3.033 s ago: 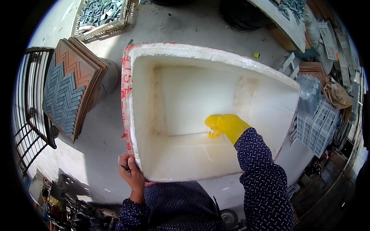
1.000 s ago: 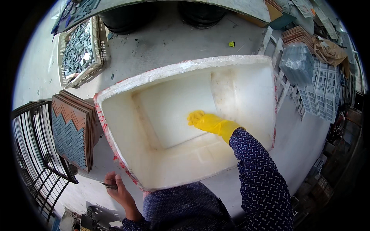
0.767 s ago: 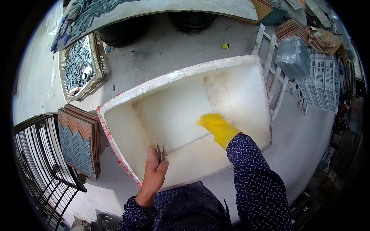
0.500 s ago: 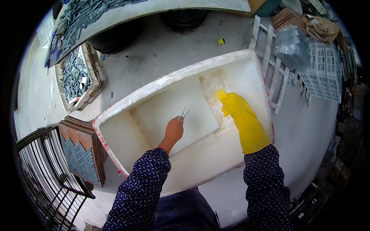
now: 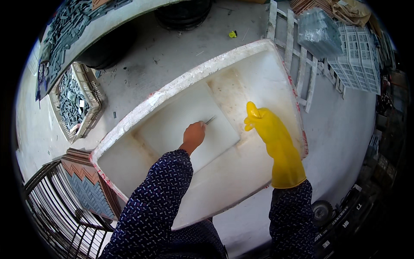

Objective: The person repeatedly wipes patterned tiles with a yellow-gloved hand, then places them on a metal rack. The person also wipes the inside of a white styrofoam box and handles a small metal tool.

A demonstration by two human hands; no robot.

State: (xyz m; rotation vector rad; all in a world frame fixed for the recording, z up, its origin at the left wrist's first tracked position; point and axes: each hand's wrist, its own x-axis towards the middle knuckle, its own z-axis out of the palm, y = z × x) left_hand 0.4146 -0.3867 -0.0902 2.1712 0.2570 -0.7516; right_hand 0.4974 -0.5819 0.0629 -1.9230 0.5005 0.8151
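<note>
A large white foam box (image 5: 172,88) stands open on the concrete floor in front of me. A white flat sheet (image 5: 172,125) lies inside it on the bottom. My bare left hand (image 5: 193,134) reaches into the box and grips thin metal tweezers (image 5: 210,120), whose tips rest on the sheet. My right hand (image 5: 263,125), in a yellow rubber glove, hovers inside the box to the right of the sheet, fingers loosely together, holding nothing.
A stack of herringbone mosaic tile sheets (image 5: 88,190) leans by a black metal rack (image 5: 51,207) at lower left. A basket of dark tile pieces (image 5: 75,101) sits at left. White plastic crates (image 5: 358,60) and a white slatted frame (image 5: 302,64) stand at upper right.
My left hand let go of the box's near rim, brought the tweezers inside and lowered them onto the sheet. The gloved right hand slid from the sheet toward the box's right side.
</note>
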